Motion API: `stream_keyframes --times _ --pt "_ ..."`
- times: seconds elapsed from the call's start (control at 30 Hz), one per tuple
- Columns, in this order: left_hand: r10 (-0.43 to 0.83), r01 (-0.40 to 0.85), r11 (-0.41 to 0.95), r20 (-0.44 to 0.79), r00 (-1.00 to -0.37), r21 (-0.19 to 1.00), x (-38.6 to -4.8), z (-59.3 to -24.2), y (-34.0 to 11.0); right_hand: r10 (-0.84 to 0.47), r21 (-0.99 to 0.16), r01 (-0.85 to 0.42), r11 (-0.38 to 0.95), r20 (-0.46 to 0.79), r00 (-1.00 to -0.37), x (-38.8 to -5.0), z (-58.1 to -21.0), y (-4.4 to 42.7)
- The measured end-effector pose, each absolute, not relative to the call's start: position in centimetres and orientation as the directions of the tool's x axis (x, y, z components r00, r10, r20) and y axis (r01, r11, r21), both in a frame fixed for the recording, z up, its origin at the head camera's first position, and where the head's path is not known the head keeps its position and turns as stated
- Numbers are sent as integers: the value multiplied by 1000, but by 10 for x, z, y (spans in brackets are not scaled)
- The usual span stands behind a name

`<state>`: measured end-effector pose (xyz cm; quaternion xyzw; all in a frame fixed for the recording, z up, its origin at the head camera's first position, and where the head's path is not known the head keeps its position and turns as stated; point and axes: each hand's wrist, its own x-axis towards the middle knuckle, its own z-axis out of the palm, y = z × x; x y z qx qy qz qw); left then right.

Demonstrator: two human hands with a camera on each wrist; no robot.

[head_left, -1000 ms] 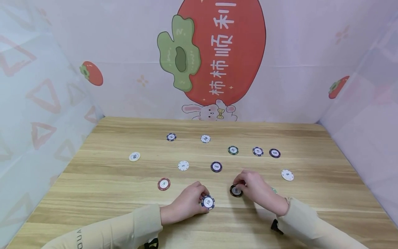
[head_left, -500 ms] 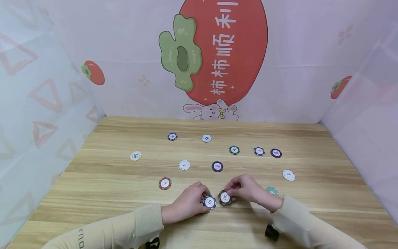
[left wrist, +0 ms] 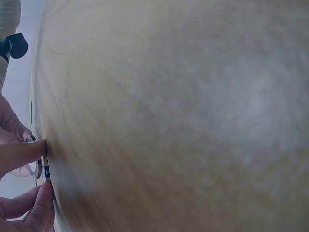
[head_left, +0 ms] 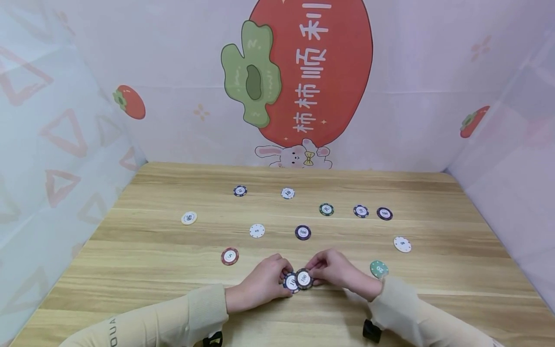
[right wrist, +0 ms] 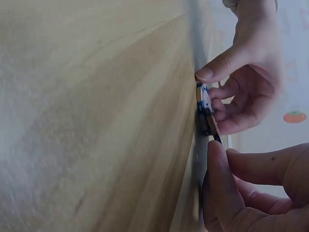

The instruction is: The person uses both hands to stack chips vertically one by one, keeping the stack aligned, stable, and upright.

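Note:
My left hand (head_left: 262, 282) grips a blue-and-white poker chip marked 10 (head_left: 290, 284) by its edge, low at the table surface. The thumb and curled fingers lie around its left side. With thumb and fingertips, my right hand (head_left: 340, 271) pinches a black poker chip marked 100 (head_left: 305, 278). This black chip overlaps the right part of the blue one and covers some of its face. In the right wrist view the black chip (right wrist: 216, 129) slants against the blue chip (right wrist: 200, 96). Whether more chips lie under the blue one, I cannot tell.
Loose chips lie scattered on the wooden table (head_left: 151, 274): a red 5 (head_left: 230, 256), a white 5 (head_left: 257, 231), a purple 500 (head_left: 303, 232), a green 20 (head_left: 379, 269), a cream 50 (head_left: 189, 218) and several more behind. Printed cloth walls (head_left: 403, 130) enclose the table.
The right hand has brought the black 100 chip leftward from the table's right part onto the blue 10 chip, uncovering the green 20 chip. The left hand has stayed nearly still.

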<state>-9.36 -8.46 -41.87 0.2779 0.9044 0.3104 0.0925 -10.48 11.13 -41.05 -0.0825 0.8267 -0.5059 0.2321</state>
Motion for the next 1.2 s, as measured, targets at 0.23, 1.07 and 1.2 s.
stream_keyframes --times 0.23,1.07,1.2 --pt "564 438 653 -12 -826 618 -94 -418 -85 -373 -872 103 478 -308 -875 -100 -410 103" --pt "580 464 638 12 -815 614 -94 -418 -86 -428 -824 -141 549 -132 -894 -94 -414 89" --pt "585 466 635 11 -811 616 -94 -418 -86 -438 -796 -170 581 -129 -890 -94 -412 91"
